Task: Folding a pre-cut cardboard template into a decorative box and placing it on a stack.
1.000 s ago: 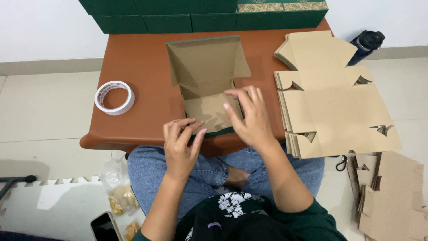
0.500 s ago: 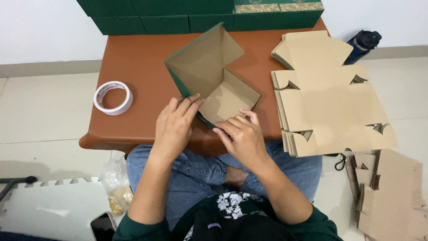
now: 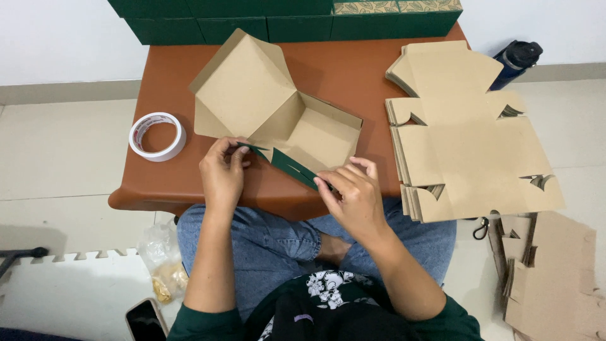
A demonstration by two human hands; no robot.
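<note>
Cardboard box (image 3: 278, 120), half folded, sat near the front edge of the brown table (image 3: 353, 69), its lid flap raised toward the back left and the tray part open upward, brown inside and dark green outside. Front wall lay turned down toward the person, green face up, which seemed to be why both hands worked it from either end. Left hand (image 3: 222, 172) had thumb and fingers closed in a pinch on the left tip of that green flap; right hand (image 3: 353, 192) was pinched on its right end, fingers curled over the edge. Tape roll (image 3: 157, 136) lay by the table's left edge, well apart. Stack of flat blanks (image 3: 467, 139) overhung the right edge. Green boxes (image 3: 284, 16) lined the back edge, cut off at the top. Fingertip contact under the flap was hidden; bottle (image 3: 514, 62) beyond the right back corner was partly covered.
</note>
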